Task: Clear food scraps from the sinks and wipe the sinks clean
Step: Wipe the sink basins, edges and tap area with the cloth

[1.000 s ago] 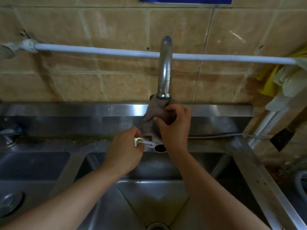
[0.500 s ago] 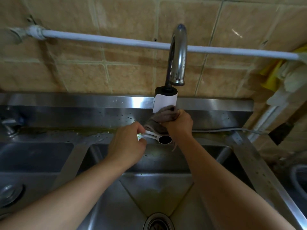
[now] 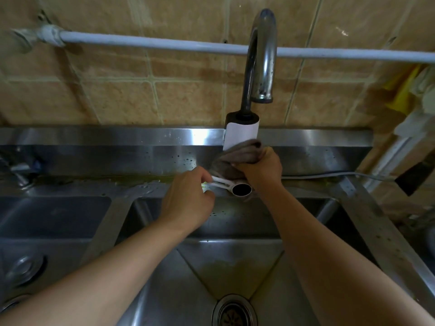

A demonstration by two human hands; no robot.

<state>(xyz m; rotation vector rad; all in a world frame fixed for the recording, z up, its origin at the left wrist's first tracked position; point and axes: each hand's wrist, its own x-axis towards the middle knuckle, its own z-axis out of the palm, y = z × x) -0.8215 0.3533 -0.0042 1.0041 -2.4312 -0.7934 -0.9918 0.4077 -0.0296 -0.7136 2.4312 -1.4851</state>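
Behind the steel sink (image 3: 235, 267) we bunch a grey cloth (image 3: 235, 158) in our right hand (image 3: 261, 168) against the tap base (image 3: 241, 132) to wipe it, while our left hand (image 3: 188, 198) pinches the white lever (image 3: 221, 181) steady.

Our two bare forearms

Left hand (image 3: 186, 203) and right hand (image 3: 263, 169) wear no gloves, sleeves or, seemingly, rings.

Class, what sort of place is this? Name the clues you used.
Probably a working kitchen's wash-up area: a stainless steel double sink, a gooseneck tap against a tiled wall, and a wiping cloth in the right hand.
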